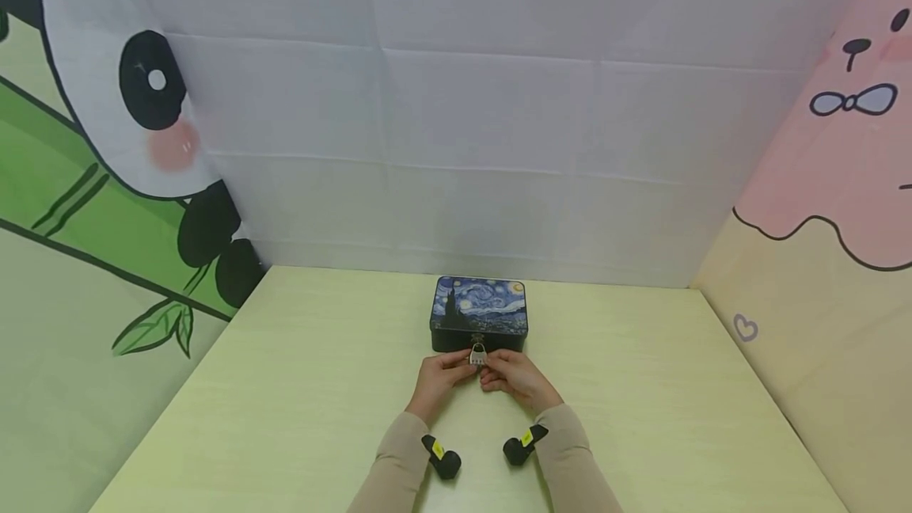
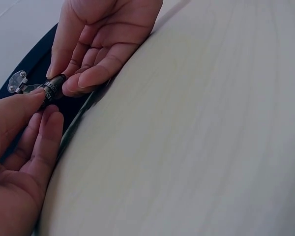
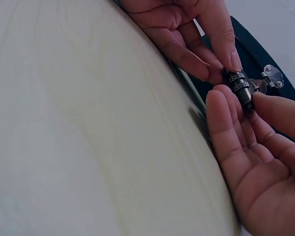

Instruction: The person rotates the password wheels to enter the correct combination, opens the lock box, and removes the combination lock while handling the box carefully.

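A small silver combination padlock (image 1: 477, 357) hangs at the latch on the front of a dark tin box (image 1: 480, 305) with a starry night picture on its lid. My left hand (image 1: 435, 381) pinches one end of the padlock between thumb and fingers. At the opposite end, my right hand (image 1: 526, 380) holds it in the same way. In the left wrist view the number dials of the padlock (image 2: 50, 89) show between the thumbs, and the metal latch (image 2: 18, 82) is beside it. From the right wrist, several dial rings are visible on the padlock (image 3: 240, 84); the exact digits are too small to tell.
The box stands on a pale wooden table (image 1: 321, 362), near its back edge. Behind rises a white cloth wall (image 1: 484, 117), with cartoon-printed panels to the left and right. Black wrist devices (image 1: 443, 457) with yellow labels sit at both cuffs.
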